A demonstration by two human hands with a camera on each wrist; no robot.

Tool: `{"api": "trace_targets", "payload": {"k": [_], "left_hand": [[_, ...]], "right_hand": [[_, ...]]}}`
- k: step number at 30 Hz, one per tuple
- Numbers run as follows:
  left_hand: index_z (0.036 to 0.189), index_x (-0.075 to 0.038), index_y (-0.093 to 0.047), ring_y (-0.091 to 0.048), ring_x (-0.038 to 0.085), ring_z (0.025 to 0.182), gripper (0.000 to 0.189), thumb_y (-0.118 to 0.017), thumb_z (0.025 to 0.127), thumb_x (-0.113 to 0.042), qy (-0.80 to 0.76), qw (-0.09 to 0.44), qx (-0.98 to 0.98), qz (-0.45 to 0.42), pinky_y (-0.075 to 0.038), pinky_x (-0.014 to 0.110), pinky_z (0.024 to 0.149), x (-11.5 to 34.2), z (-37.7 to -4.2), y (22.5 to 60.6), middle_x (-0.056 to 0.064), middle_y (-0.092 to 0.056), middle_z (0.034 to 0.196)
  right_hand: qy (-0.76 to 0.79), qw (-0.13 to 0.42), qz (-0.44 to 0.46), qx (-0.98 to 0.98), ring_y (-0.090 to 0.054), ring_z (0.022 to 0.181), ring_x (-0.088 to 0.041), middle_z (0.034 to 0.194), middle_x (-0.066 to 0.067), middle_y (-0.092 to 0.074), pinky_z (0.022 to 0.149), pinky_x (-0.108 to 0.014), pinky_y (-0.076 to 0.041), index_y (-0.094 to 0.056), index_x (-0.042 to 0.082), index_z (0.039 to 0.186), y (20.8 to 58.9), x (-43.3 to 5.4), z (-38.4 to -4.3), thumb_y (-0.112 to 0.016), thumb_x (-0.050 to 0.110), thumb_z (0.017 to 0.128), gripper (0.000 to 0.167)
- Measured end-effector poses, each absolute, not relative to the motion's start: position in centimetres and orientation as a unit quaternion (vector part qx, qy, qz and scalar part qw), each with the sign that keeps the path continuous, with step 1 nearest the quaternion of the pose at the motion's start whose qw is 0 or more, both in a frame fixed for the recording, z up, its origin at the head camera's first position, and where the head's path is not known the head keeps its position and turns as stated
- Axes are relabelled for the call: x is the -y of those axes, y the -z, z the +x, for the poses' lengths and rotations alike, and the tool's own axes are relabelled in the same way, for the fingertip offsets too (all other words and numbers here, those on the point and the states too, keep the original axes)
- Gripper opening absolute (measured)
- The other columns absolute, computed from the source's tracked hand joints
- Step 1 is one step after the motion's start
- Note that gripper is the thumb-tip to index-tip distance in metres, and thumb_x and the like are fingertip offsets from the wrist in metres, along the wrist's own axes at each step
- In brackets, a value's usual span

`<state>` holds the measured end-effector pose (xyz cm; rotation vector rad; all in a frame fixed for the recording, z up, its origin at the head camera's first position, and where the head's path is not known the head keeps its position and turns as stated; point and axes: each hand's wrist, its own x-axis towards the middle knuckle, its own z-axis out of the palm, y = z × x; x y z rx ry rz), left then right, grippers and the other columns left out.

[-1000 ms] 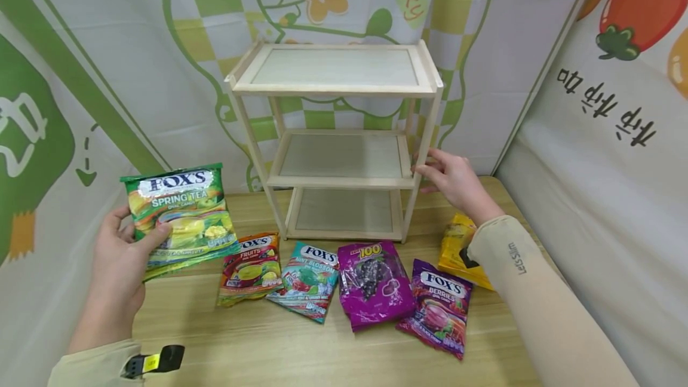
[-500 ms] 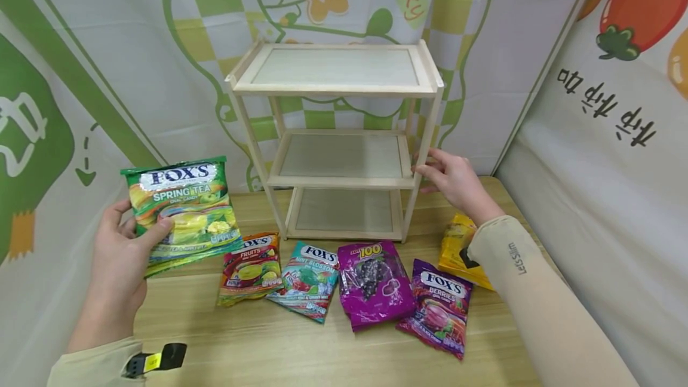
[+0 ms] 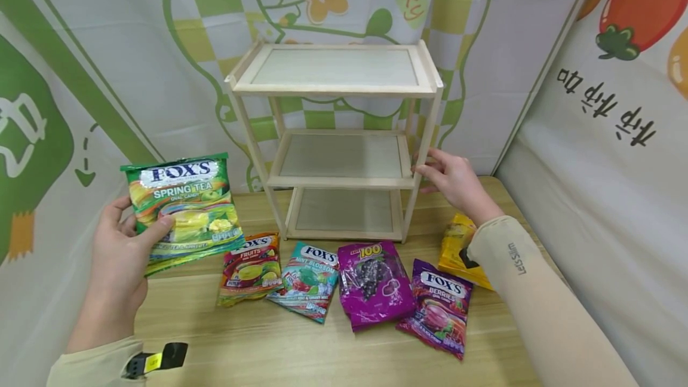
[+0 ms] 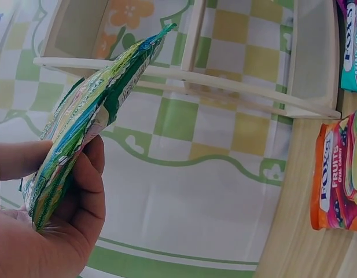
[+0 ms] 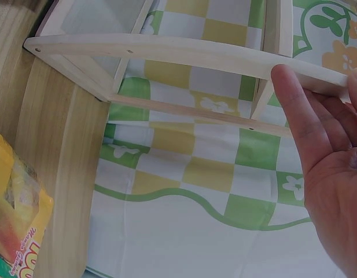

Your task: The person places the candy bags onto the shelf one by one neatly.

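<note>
My left hand [image 3: 115, 255] grips a green bag of Fox's Spring Tea candy [image 3: 206, 211], raised above the left part of the table with its printed front toward me. Seen edge-on in the left wrist view, the candy bag [image 4: 71, 133] sits between thumb and curled fingers. At the right side of a three-tier wooden shelf [image 3: 333, 89], my right hand [image 3: 454, 179] holds the front post near the middle tier. The right wrist view has thumb and fingers of that hand [image 5: 334, 139] around the pale post [image 5: 195, 49], one finger lying straighter against it.
In front of the shelf lie candy bags on the wooden table [image 3: 301, 351]: orange Fruits [image 3: 251, 270], teal Mint Blossom [image 3: 306, 279], purple Lot 100 [image 3: 373, 285] and dark purple Berries [image 3: 438, 309]. A yellow bag [image 3: 457, 249] is partly under my right forearm. Printed fabric walls stand behind and beside.
The Spring Tea bag has risen slightly and shifted a little to the right in my left hand. My right hand stays at the shelf post.
</note>
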<state>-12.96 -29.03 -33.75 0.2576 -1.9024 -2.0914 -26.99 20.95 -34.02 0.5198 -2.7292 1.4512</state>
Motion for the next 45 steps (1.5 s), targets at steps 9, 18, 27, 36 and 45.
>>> {"api": "trace_targets", "payload": {"k": [9, 18, 27, 36, 45], "left_hand": [[0.138, -0.023, -0.037, -0.073, 0.006, 0.081, 0.057, -0.072, 0.096, -0.008, 0.734, 0.151, 0.656, 0.083, -0.062, 0.022, 0.062, 28.8, -12.8, 33.4, -0.008, -0.067, 0.110], [0.141, -0.024, -0.037, -0.074, 0.006, 0.084, 0.059, -0.072, 0.096, -0.008, 0.742, 0.153, 0.649, 0.075, -0.062, 0.023, 0.064, 28.4, -12.7, 32.9, -0.007, -0.065, 0.114], [0.143, -0.022, -0.036, -0.074, 0.007, 0.087, 0.061, -0.072, 0.096, -0.008, 0.747, 0.155, 0.643, 0.067, -0.062, 0.022, 0.067, 28.1, -12.8, 32.2, -0.006, -0.065, 0.116], [0.141, -0.021, -0.036, -0.074, 0.008, 0.087, 0.060, -0.072, 0.095, -0.007, 0.756, 0.156, 0.634, 0.046, -0.062, 0.023, 0.067, 27.8, -12.9, 31.8, -0.003, -0.066, 0.117], [0.141, -0.019, -0.038, -0.074, 0.011, 0.089, 0.059, -0.071, 0.095, -0.003, 0.769, 0.163, 0.618, 0.014, -0.063, 0.025, 0.068, 27.4, -13.0, 31.3, 0.001, -0.067, 0.119]], "right_hand": [[-0.460, 0.002, 0.167, 0.872, -0.072, 0.105, -0.035, 0.130, -0.022, -0.066, 0.075, -0.029, -0.064, -0.052, 0.004, 0.145, 34.0, -20.9, -26.9, -0.053, 0.020, 0.108, 0.040], [-0.460, 0.002, 0.165, 0.873, -0.073, 0.103, -0.034, 0.129, -0.022, -0.067, 0.075, -0.030, -0.064, -0.052, 0.004, 0.145, 34.0, -20.9, -26.8, -0.052, 0.020, 0.108, 0.040], [-0.464, 0.001, 0.159, 0.871, -0.072, 0.104, -0.035, 0.129, -0.023, -0.067, 0.076, -0.030, -0.064, -0.052, 0.004, 0.145, 34.0, -21.0, -26.8, -0.052, 0.020, 0.108, 0.040], [-0.471, 0.001, 0.160, 0.868, -0.072, 0.104, -0.036, 0.128, -0.025, -0.067, 0.076, -0.031, -0.064, -0.052, 0.003, 0.145, 34.0, -21.0, -26.8, -0.052, 0.020, 0.108, 0.040], [-0.466, 0.003, 0.162, 0.870, -0.072, 0.103, -0.035, 0.129, -0.023, -0.067, 0.075, -0.031, -0.064, -0.051, 0.003, 0.146, 34.1, -20.9, -26.8, -0.052, 0.019, 0.109, 0.041]]}}
